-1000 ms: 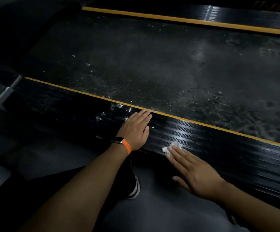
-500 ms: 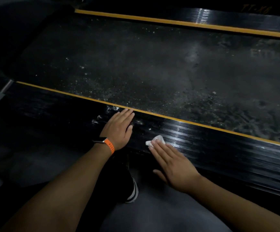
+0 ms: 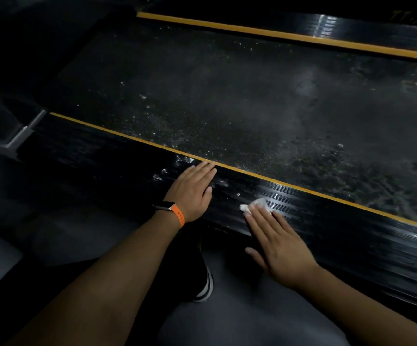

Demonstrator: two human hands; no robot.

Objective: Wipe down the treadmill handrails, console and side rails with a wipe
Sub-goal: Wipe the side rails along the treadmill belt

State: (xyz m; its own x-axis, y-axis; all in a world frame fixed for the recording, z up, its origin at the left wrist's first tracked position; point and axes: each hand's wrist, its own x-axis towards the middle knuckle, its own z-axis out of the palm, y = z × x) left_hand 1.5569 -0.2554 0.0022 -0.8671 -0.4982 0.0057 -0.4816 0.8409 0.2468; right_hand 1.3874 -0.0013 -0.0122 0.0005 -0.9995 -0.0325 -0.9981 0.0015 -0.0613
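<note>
Since the earlier frame, the right hand [image 3: 280,248] and the wipe [image 3: 257,204] have edged slightly to the right along the rail, away from the left hand [image 3: 190,193]. The left hand hasn't shifted on the rail.

Head view, the only one I've got:
- Left hand lies flat, palm down on the near side rail [image 3: 339,228]. Its fingers are straight and together, with the tips reaching the yellow stripe [image 3: 289,184] at the rail's inner edge. It holds nothing. A smartwatch on an orange band [image 3: 177,213] is on that wrist.
- Right hand is also flat, fingers straight and slightly spread. The fingertips press the small crumpled white wipe onto the ribbed black top of the same rail, just beside the left hand. Part of the wipe shows past the fingertips, and the thumb hangs off the rail's outer edge.
- White smears sit on the rail around the left hand's fingers.
- The treadmill belt [image 3: 252,108] beyond the stripe is dusty and speckled.
- The far side rail [image 3: 352,28] with its own yellow stripe runs across the top.
- A grey bracket [image 3: 17,138] sits at the rail's left end.
- Below the arms are a dark shoe with a white sole [image 3: 206,285] and a grey trouser leg [image 3: 240,320].
- Lighting is dim and the far corners are unreadable.
</note>
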